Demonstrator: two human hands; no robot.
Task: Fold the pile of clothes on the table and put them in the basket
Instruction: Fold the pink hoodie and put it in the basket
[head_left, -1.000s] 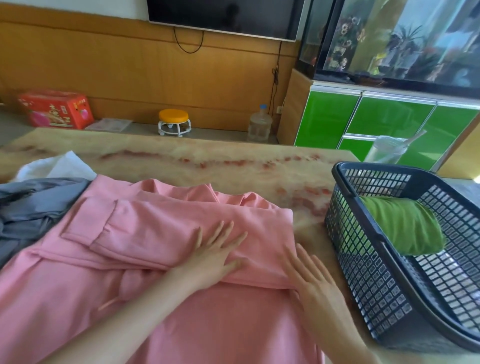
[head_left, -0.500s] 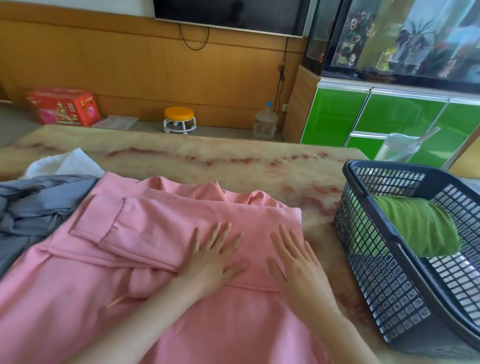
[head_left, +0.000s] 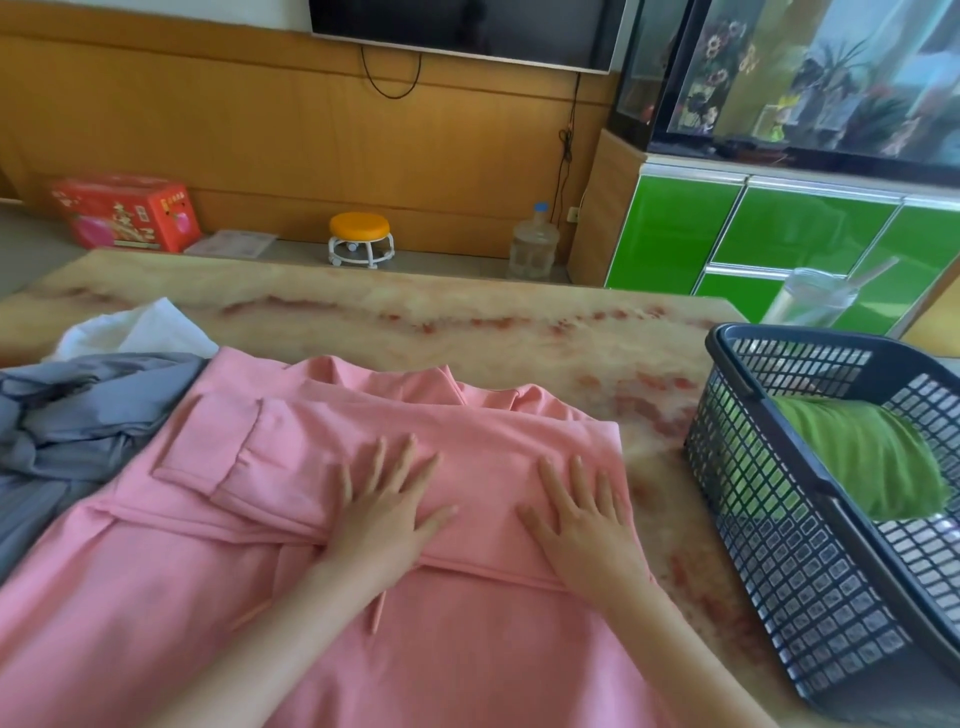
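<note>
We see a pink garment (head_left: 311, 447) spread over the middle of the marble tabletop (head_left: 441, 317). Its top part is folded down, with a cuffed sleeve laid across it. It runs out of view at the near edge, so we cannot tell its full shape or what kind of garment it is.

Our left hand (head_left: 387, 514) lies flat on the fold with its fingers spread, gripping nothing. Our right hand (head_left: 582, 530) presses flat just beside it, near the garment's right edge, and is also released.

By the left edge lies a crumpled grey garment (head_left: 78, 415), cut off by the frame. A white cloth (head_left: 140, 330) is partly hidden behind it.

By the right edge stands the dark plastic basket (head_left: 805, 335), its near corner out of view. In it lies a folded green garment (head_left: 857, 457), seen partly through the mesh wall. Behind the basket's far rim is a blurred clear cup with a straw (head_left: 810, 299).
</note>
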